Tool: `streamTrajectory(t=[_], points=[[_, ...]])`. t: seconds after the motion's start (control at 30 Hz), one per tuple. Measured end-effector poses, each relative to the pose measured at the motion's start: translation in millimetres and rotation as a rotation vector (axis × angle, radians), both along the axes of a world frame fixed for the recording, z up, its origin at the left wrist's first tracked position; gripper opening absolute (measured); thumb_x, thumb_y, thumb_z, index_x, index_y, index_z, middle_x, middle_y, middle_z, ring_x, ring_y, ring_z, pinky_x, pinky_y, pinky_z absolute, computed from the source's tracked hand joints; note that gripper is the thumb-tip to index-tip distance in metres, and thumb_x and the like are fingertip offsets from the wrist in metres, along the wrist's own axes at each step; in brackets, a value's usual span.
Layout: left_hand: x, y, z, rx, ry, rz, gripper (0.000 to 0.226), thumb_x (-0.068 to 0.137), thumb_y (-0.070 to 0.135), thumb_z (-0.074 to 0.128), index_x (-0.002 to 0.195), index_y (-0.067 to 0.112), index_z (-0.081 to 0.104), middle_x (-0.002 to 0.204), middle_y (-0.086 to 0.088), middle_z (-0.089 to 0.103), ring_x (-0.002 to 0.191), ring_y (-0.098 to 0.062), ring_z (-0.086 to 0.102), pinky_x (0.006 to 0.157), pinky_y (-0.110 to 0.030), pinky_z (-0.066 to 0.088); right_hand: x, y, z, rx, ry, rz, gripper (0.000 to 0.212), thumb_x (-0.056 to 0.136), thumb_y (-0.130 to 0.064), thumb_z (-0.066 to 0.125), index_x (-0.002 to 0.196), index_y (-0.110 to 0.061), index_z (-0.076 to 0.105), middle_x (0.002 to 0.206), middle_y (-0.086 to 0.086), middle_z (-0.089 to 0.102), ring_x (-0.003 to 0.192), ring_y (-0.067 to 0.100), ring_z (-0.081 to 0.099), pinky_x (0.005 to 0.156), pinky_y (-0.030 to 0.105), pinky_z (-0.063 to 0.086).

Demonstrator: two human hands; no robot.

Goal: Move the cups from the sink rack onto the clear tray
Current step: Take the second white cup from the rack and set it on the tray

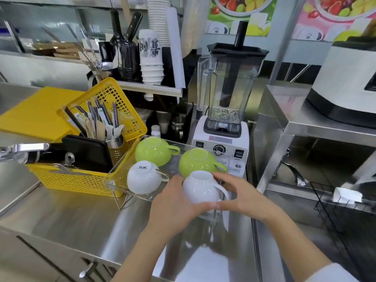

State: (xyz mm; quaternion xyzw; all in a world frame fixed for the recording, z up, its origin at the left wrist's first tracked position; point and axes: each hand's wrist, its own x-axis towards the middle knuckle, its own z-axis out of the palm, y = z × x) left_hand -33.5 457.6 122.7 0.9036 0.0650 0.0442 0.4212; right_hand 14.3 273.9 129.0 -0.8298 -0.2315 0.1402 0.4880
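Note:
The clear tray (116,180) sits on the steel counter beside the yellow basket. Upside down on it are two green cups, the far one (151,151) and the right one (198,161), and a white cup (142,177) marked with a small logo. A second white cup (200,188) is upside down at the tray's near right corner. My left hand (173,204) grips its left side and my right hand (242,196) wraps its right side near the handle. The black wire sink rack (333,202) stands at the right with no cup visible on it.
A yellow basket (81,180) with cutlery and a black holder is left of the tray. A white blender (225,110) stands right behind the tray. A raised steel shelf (301,123) with a white appliance is at the right. A faucet (20,151) juts in from the left.

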Motion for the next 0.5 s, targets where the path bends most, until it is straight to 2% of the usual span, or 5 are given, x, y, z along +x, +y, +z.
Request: streamTrajectory(t=[0.2, 0.33, 0.5], points=[[0, -6, -1, 0.05, -0.001, 0.015, 0.086, 0.037, 0.077, 0.07, 0.097, 0.024, 0.04, 0.101, 0.007, 0.054, 0.096, -0.017, 0.057, 0.078, -0.038, 0.048, 5, 2, -5, -0.03, 0.013, 0.002, 0.076, 0.061, -0.028, 0.082, 0.128, -0.039, 0.047, 0.123, -0.024, 0.058, 0.115, -0.004, 0.053, 0.095, 0.016, 0.043], [0, -9, -4, 0.065, 0.001, 0.029, 0.082, 0.041, 0.073, 0.074, 0.094, 0.023, 0.036, 0.099, 0.006, 0.05, 0.095, -0.021, 0.057, 0.077, -0.041, 0.049, 8, 2, -9, -0.054, 0.01, -0.008, 0.083, 0.06, -0.022, 0.084, 0.132, -0.034, 0.043, 0.13, -0.02, 0.053, 0.119, -0.004, 0.048, 0.104, 0.025, 0.039], [-1, -9, -11, 0.08, -0.018, 0.047, 0.082, 0.043, 0.071, 0.073, 0.099, 0.023, 0.037, 0.103, 0.004, 0.049, 0.1, -0.024, 0.057, 0.079, -0.043, 0.049, 10, 3, -11, -0.065, 0.012, -0.007, 0.086, 0.061, -0.019, 0.084, 0.133, -0.032, 0.041, 0.132, -0.014, 0.052, 0.122, 0.001, 0.047, 0.107, 0.034, 0.038]])
